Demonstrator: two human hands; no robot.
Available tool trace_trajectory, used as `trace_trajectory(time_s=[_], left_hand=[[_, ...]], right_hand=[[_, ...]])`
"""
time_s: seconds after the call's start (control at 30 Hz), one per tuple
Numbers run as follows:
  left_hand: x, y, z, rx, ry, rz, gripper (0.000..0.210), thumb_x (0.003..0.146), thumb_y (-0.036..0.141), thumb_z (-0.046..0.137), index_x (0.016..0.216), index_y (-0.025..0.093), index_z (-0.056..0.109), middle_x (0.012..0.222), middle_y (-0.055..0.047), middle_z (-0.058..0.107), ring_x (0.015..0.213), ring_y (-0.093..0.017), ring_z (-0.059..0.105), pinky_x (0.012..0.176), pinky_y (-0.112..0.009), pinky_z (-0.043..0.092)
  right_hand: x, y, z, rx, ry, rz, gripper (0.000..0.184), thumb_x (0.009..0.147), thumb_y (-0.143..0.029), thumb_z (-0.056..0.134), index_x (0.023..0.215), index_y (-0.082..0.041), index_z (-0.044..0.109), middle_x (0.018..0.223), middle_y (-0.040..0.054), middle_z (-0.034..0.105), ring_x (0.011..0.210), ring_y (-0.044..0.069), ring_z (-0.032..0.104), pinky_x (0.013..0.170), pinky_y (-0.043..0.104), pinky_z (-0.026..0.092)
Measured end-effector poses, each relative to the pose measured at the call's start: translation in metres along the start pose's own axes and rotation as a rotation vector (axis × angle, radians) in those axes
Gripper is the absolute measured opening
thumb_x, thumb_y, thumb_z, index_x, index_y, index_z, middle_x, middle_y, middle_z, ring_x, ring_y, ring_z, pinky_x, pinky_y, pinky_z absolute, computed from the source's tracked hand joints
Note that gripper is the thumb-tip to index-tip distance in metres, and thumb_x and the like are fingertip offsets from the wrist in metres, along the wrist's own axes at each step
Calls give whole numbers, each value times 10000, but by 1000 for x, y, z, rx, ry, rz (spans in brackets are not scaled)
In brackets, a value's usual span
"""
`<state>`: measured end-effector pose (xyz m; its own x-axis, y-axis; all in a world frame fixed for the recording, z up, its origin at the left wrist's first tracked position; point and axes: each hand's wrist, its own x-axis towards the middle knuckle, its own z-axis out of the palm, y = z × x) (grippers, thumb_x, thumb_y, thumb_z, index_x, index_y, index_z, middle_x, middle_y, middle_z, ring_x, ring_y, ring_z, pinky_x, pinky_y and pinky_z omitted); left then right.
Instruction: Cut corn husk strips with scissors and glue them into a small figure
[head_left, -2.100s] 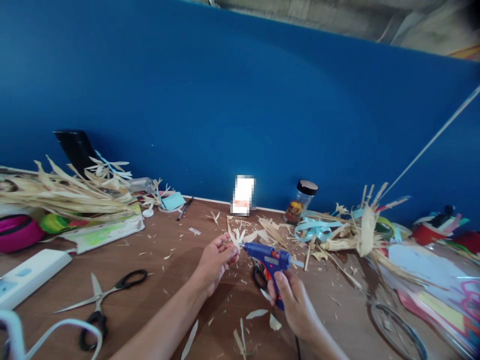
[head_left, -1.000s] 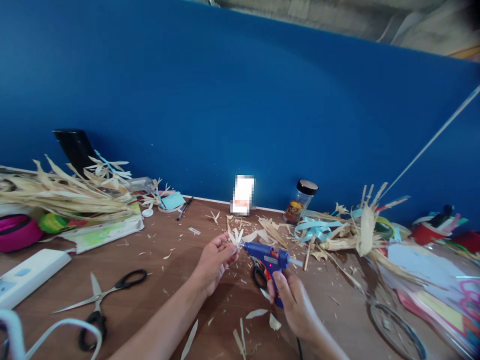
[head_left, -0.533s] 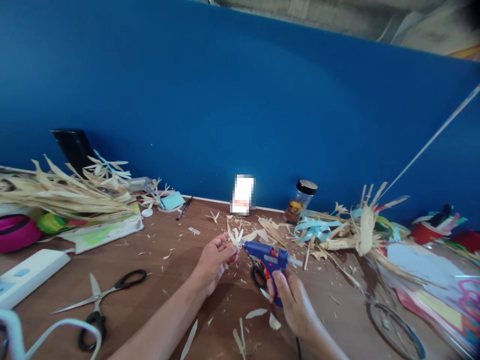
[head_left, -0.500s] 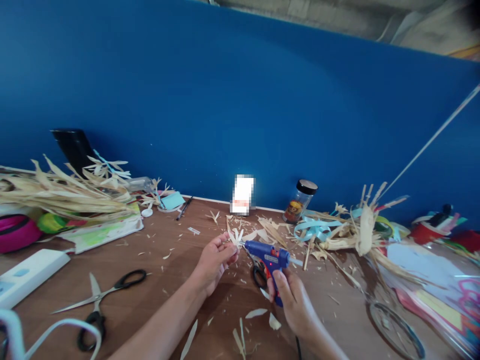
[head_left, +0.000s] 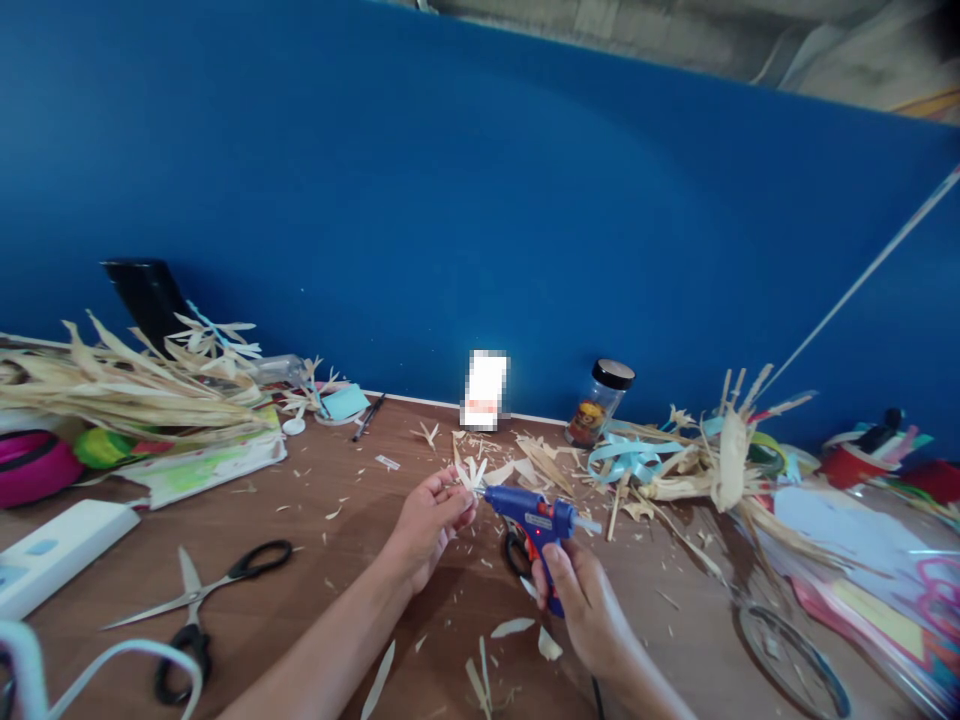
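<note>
Pinched in my left hand (head_left: 429,520) is a small pale corn husk flower (head_left: 472,474) with narrow pointed petals. My right hand (head_left: 581,595) is wrapped round the handle of a blue glue gun (head_left: 531,512) with an orange trigger. A clear glue stick (head_left: 588,525) pokes out of its back, and a red light glows on its side. The nozzle points left and meets the base of the flower by my left fingertips; whether it touches, I cannot tell. Behind the gun, a black scissor handle (head_left: 517,552) shows in part.
Open scissors (head_left: 193,592) lie at left beside a white power strip (head_left: 67,550). Dried husks (head_left: 135,390) are heaped at the back left. A black-lidded jar (head_left: 600,400) and light blue ribbon (head_left: 630,457) stand at back right. Husk scraps litter the brown table (head_left: 315,600).
The glue gun has shifted slightly left and down, its nozzle closer in against the flower's base. My left hand has hardly moved.
</note>
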<state>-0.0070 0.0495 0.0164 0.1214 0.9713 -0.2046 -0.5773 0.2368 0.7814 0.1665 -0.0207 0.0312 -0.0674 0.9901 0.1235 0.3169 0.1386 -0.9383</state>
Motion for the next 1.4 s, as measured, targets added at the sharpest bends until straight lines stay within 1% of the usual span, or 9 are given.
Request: trace_trajectory(time_s=[0.4, 0.5, 0.63, 0.73, 0.83, 1.0, 1.07, 1.17, 1.4], left_hand=[[3, -2, -3, -8, 11, 19, 476, 590, 134, 725, 1027, 154, 537, 730, -26, 628, 634, -95, 588, 621, -209, 477], [6, 0, -4, -10, 53, 22, 418, 613, 112, 704, 996, 149, 542, 698, -22, 621, 616, -91, 587, 600, -196, 483], [7, 3, -6, -28, 84, 37, 354, 637, 77, 672, 959, 156, 548, 698, -9, 611, 617, -76, 583, 609, -178, 492], [6, 6, -5, -44, 73, 59, 326, 659, 76, 653, 955, 161, 545, 693, -2, 607, 628, -69, 584, 619, -167, 493], [5, 9, -5, -41, 86, 51, 307, 664, 68, 645, 941, 161, 549, 680, -3, 610, 625, -70, 587, 609, -164, 495], [8, 11, -9, -54, 102, 62, 269, 649, 73, 663, 886, 161, 570, 671, 2, 612, 627, -70, 593, 605, -162, 500], [9, 12, -10, -59, 102, 75, 270, 647, 70, 663, 887, 160, 577, 673, 4, 612, 626, -68, 594, 603, -161, 502], [9, 13, -11, -61, 114, 84, 274, 646, 60, 658, 892, 156, 584, 678, -1, 614, 624, -69, 595, 594, -158, 503], [10, 14, -10, -55, 113, 65, 228, 652, 37, 636, 847, 144, 581, 653, -5, 609, 594, -67, 589, 561, -148, 499]], right_hand=[[0, -6, -6, -2, -25, 15, 437, 871, -502, 301, 632, -176, 467, 540, -9, 492, 500, 122, 464, 511, 228, 369], [-1, -11, -15, -33, 65, -30, 413, 894, -459, 264, 659, -183, 463, 553, -6, 502, 509, 124, 467, 519, 228, 372], [-11, -14, -37, -341, 221, -85, 275, 885, -406, 324, 838, -193, 491, 620, 3, 558, 562, 152, 527, 548, 242, 399], [-30, -2, -59, -685, 252, -98, 263, 836, -391, 426, 1019, -204, 454, 789, 46, 645, 666, 202, 611, 593, 281, 439], [-56, 21, -84, -1005, 304, -113, 281, 816, -390, 438, 1033, -218, 481, 851, 70, 671, 716, 239, 644, 577, 307, 463], [-105, 57, -132, -1385, 467, -115, 329, 807, -456, 401, 939, -210, 575, 800, 94, 682, 632, 247, 651, 465, 297, 450], [-121, 67, -147, -1463, 572, -57, 383, 803, -494, 370, 908, -200, 593, 768, 110, 681, 513, 240, 628, 380, 291, 404], [-135, 74, -156, -1453, 514, 51, 349, 792, -500, 396, 874, -225, 594, 694, 79, 676, 480, 228, 617, 368, 283, 404], [-135, 74, -139, -1459, 411, 176, 322, 829, -479, 352, 857, -219, 540, 761, 76, 647, 680, 242, 639, 512, 308, 468]])
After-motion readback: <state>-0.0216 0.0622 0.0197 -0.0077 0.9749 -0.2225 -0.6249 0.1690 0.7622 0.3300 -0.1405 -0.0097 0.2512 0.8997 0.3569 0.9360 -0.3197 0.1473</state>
